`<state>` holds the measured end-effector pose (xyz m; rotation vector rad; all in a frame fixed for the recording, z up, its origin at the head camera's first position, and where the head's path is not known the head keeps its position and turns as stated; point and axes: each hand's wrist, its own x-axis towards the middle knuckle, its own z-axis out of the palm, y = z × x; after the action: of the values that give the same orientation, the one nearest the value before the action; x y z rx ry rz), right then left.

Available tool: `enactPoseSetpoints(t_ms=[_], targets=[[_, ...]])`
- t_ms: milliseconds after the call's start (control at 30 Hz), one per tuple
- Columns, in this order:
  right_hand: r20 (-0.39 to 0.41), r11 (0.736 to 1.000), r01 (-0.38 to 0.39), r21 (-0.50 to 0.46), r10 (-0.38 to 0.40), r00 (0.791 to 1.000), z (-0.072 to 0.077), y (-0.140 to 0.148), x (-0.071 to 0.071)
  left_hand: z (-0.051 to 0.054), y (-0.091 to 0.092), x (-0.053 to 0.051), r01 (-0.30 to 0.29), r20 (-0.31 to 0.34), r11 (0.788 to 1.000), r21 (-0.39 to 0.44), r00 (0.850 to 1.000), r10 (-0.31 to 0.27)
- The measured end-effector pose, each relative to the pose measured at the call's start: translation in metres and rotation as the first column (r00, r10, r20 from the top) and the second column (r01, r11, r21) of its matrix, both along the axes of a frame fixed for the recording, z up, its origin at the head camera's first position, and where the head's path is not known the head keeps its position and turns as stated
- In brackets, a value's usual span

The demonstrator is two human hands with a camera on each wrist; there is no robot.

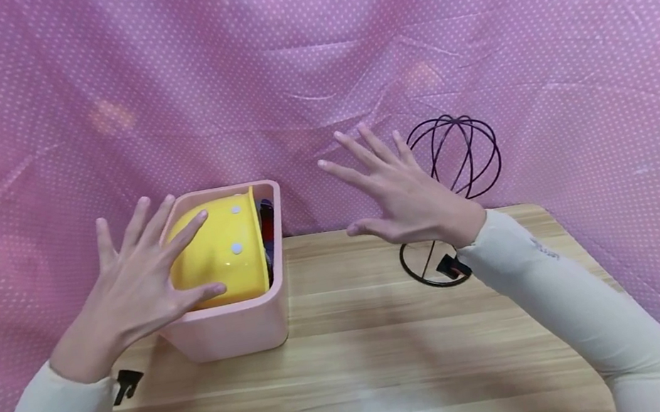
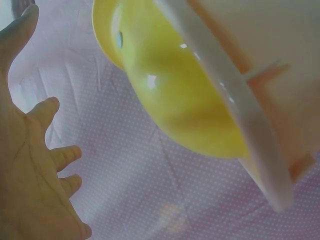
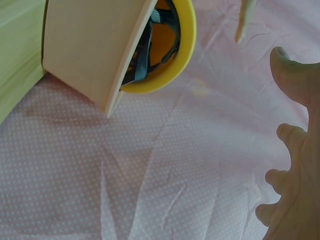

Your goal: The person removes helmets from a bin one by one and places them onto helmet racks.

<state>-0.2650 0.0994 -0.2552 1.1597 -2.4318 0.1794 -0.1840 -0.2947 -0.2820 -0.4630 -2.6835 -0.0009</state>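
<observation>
Right of the box there is room to pass over the bench as far as the wire stand, an obstacle. The helmet blocks most of the box's mouth, the left hand its left side; the curtain hangs behind it.

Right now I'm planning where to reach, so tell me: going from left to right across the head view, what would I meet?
Left hand → yellow hard hat inside the pink bin → right hand → black wire stand.
</observation>
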Motion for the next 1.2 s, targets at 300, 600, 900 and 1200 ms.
enactPoseSetpoints(t_ms=[300, 600, 900, 1200], targets=[[0.010, 1.000, -0.015, -0.010, 0.015, 1.000, -0.004, -0.012, -0.005, -0.003, -0.014, 0.001, -0.029, 0.020, 1.000, 0.000, 0.999, 0.029], [0.036, 1.000, -0.026, -0.018, 0.027, 0.999, -0.005, -0.032, -0.011, -0.008, -0.026, 0.001, -0.053, 0.048, 0.998, 0.020, 0.997, 0.052], [0.067, 0.999, -0.033, -0.013, 0.034, 0.997, -0.009, -0.047, -0.015, -0.017, -0.039, 0.002, -0.078, 0.075, 0.995, 0.058, 0.994, 0.074], [0.120, 0.998, -0.053, -0.041, 0.057, 0.991, -0.017, -0.061, -0.015, -0.028, -0.050, 0.009, -0.093, 0.079, 0.989, 0.112, 0.993, 0.084]])
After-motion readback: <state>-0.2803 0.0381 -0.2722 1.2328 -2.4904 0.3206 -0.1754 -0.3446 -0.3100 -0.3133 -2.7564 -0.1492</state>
